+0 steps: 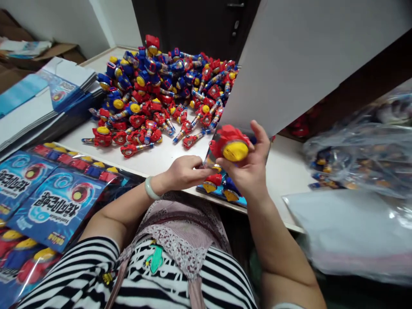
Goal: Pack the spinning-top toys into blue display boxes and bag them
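My right hand (252,167) grips a red toy with a yellow knob (231,143), thumb below and fingers around its far side. My left hand (188,171) is closed just left of it, fingers pressed together by the card; what lies in them is hidden. Below the hands, a red toy (210,182) and a blue toy (230,189), both with yellow knobs, sit on a blue display card (219,195) at the table's front edge. A tall white panel (273,64) rises behind my right hand, seemingly that card's upright part.
A heap of red and blue toys (154,94) covers the back of the white table (174,150). Printed cards (64,92) are stacked at left. Packed blue display cards (58,206) lie front left. Clear plastic bags (363,159) with toys and a white sheet (347,227) are at right.
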Motion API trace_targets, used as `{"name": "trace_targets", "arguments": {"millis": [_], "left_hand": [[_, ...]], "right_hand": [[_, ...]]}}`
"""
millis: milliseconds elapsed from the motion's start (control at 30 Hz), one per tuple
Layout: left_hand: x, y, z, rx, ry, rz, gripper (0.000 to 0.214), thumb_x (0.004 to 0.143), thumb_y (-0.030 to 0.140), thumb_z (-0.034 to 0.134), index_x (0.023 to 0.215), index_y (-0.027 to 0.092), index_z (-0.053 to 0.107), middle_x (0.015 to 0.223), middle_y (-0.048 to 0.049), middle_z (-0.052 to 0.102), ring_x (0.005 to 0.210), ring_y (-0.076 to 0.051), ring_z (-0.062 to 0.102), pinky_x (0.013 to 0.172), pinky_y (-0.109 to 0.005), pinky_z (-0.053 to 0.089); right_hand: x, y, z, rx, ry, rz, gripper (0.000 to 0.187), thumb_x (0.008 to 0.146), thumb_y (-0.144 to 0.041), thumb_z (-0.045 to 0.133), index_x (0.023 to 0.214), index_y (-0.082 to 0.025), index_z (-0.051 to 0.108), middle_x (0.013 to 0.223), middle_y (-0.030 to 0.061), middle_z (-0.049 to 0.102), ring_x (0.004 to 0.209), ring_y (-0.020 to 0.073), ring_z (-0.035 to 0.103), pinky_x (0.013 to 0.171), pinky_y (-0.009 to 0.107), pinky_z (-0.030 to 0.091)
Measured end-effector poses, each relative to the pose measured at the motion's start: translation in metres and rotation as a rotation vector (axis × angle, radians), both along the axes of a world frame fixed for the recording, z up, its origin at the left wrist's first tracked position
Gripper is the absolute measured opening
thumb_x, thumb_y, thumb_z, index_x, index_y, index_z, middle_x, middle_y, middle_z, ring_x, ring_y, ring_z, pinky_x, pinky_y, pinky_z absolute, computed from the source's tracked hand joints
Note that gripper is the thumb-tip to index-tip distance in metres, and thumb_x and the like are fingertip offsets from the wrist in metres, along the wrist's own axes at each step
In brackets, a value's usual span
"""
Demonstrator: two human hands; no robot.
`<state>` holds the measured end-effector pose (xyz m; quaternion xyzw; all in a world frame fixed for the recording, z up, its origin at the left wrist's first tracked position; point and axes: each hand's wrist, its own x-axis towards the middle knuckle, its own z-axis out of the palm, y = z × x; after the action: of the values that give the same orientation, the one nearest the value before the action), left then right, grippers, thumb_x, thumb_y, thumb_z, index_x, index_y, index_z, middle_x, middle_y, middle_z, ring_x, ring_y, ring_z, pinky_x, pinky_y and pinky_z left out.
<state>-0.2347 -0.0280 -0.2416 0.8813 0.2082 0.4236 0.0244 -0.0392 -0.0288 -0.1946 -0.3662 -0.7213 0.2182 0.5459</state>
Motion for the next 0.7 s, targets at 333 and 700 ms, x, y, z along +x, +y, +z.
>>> {"name": "trace_targets", "arguments": {"millis": [333,700], "left_hand": [[-0.036,0.113,-0.043,-0.615,-0.128,0.468,0.047,0.087,0.038,0.067,0.127,0.015,0.060,0.108,-0.0110,0.066,0.096,-0.022,0.060,0.090,-0.034,0.048],[-0.044,0.148,-0.110,-0.744,-0.008,0.508,0.045,0.072,0.041,0.079,0.108,0.021,0.062,0.096,-0.0009,0.051,0.091,-0.019,0.046,0.088,-0.036,0.039]], "right_hand": [[0.139,-0.043,-0.038,0.318,-0.039,-0.582,0.086,0.071,-0.045,0.089,0.144,-0.033,0.046,0.137,0.0089,0.048,0.120,0.0253,0.061,0.108,0.040,0.051],[0.147,-0.047,-0.136,0.011,-0.243,-0.472,0.061,0.093,-0.053,0.060,0.143,-0.025,0.038,0.135,0.0144,0.057,0.125,0.0265,0.062,0.107,0.045,0.055]]}}
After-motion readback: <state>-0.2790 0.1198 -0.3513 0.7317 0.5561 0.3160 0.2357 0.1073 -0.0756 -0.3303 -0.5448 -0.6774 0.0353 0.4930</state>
